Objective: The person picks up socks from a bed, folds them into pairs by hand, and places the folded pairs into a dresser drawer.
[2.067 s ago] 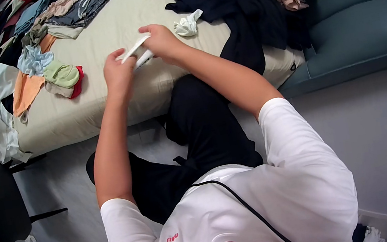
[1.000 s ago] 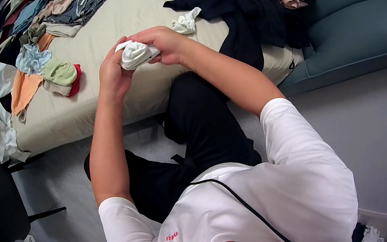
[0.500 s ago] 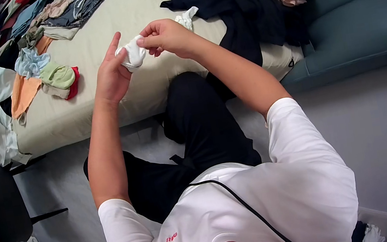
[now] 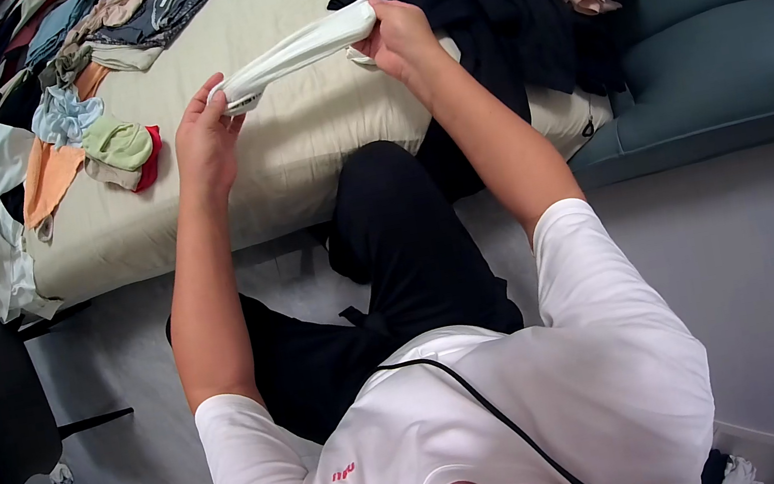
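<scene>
A white, stretchy, narrow sock-like cloth [image 4: 296, 51] is drawn out taut between the two hands, its long axis slanting from the left hand [image 4: 205, 141] outward, away from the body, to the right hand [image 4: 404, 42]. Each pinches one end between thumb and fingers; the left, lower in view, is nearer the front edge of the cream-sheeted bed [image 4: 295, 170]. The sheet shows on both sides of the cloth. Left of the hands lies a rounded light-green fabric piece [image 4: 116, 143]; the right hand overlaps a dark navy garment [image 4: 501, 31] in view.
</scene>
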Tool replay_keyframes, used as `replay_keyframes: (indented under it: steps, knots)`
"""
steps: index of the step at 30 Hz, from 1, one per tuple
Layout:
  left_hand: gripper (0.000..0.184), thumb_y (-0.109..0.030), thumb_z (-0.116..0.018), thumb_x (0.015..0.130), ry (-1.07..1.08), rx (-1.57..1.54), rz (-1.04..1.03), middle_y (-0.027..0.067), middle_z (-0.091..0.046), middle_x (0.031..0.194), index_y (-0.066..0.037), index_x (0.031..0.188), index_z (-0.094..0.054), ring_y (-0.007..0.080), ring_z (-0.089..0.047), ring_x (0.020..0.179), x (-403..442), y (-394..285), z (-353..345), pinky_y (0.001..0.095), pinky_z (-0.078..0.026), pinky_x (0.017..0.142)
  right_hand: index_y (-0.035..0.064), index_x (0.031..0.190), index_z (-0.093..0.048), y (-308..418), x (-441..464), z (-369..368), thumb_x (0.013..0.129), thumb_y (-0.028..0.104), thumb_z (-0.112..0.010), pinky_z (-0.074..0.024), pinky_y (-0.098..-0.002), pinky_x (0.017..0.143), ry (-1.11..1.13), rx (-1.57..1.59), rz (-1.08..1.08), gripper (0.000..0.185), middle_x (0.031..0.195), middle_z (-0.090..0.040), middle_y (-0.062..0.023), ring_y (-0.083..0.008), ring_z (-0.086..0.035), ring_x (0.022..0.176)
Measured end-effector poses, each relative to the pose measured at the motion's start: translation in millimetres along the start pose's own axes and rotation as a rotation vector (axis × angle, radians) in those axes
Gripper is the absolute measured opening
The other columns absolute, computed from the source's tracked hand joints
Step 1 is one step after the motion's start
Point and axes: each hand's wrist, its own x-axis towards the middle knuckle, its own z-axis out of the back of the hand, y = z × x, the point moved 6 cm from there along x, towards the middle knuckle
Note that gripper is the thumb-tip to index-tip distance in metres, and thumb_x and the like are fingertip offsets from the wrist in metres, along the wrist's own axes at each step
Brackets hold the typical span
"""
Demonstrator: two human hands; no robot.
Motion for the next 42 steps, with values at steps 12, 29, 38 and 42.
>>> replay_keyframes:
  steps: [12,29,38,42]
  knots:
    - [0.037,-0.015,-0.068,0.102,-0.035,0.241,-0.343,0.0022,-0.069,0.101,-0.001,0.135,-0.058,0.0054,-0.064,0.091,-3,-38,11,0.0182,-0.051,0.081,-0.0041,0.113,-0.062,14,22,11,0.108,0.02,-0.053,-0.057,-0.038,0.076,-0.04,-0.23,0.301,0.026,0.099,-0.068,-0.0114,-0.0221,-0.067,0.087]
    - [0.052,-0.034,-0.068,0.099,-0.187,1.157,-0.218,0.0134,-0.075,0.095,-0.001,0.138,-0.061,0.0207,-0.071,0.085,-4,-26,13,0.0345,-0.053,0.079,-0.0022,0.103,-0.075,-35,59,-61,0.091,0.021,-0.065,-0.0577,-0.0438,0.089,0.088,-1.654,0.385,0.029,0.106,-0.075,-0.0249,-0.0378,-0.074,0.098]
    - [0.017,-0.025,-0.074,0.09,-0.324,1.345,-0.646,0.0127,-0.074,0.084,-0.01,0.097,-0.077,0.0313,-0.07,0.079,-26,-61,-8,0.0431,-0.054,0.075,-0.0028,0.103,-0.071,-35,71,-65,0.087,0.013,-0.065,-0.0585,-0.04,0.082,0.322,-0.852,0.209,0.024,0.094,-0.075,-0.0194,-0.0308,-0.075,0.085]
    - [0.017,-0.025,-0.075,0.089,-0.212,1.607,-0.673,0.0136,-0.074,0.087,-0.008,0.095,-0.076,0.0315,-0.07,0.08,-25,-59,6,0.042,-0.054,0.075,0.0021,0.104,-0.072,-12,30,-63,0.082,0.006,-0.065,-0.0559,-0.0437,0.088,0.506,-1.508,0.805,0.023,0.105,-0.072,-0.0198,-0.036,-0.069,0.098]
